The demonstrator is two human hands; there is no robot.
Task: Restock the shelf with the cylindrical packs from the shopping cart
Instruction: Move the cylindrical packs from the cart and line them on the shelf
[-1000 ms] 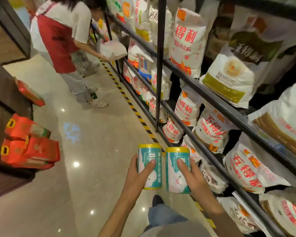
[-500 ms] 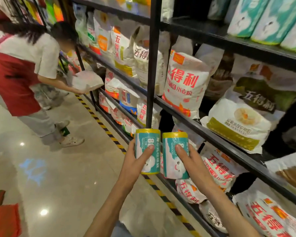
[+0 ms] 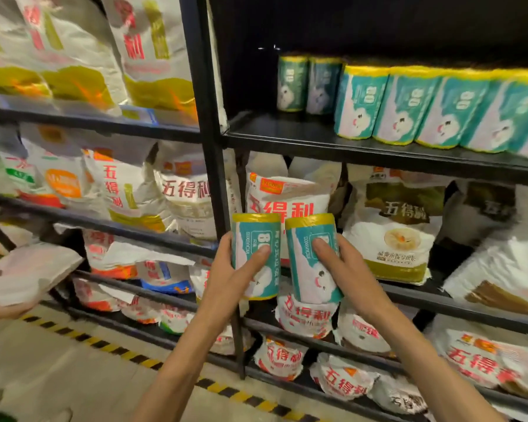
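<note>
Now facing the upper shelf (image 3: 287,138), where matching packs (image 3: 409,108) have come into view: left hand (image 3: 226,278) grips one cylindrical pack (image 3: 255,236), right hand (image 3: 345,269) another (image 3: 310,239), both upright, below shelf level; placement judged imminent.

Upper shelf (image 3: 287,138): bare board left of packs (image 3: 424,108), open to front. Two packs (image 3: 308,83) stand at back. Post (image 3: 208,147) bounds left side; flour bags (image 3: 290,202) fill lower shelves.
</note>
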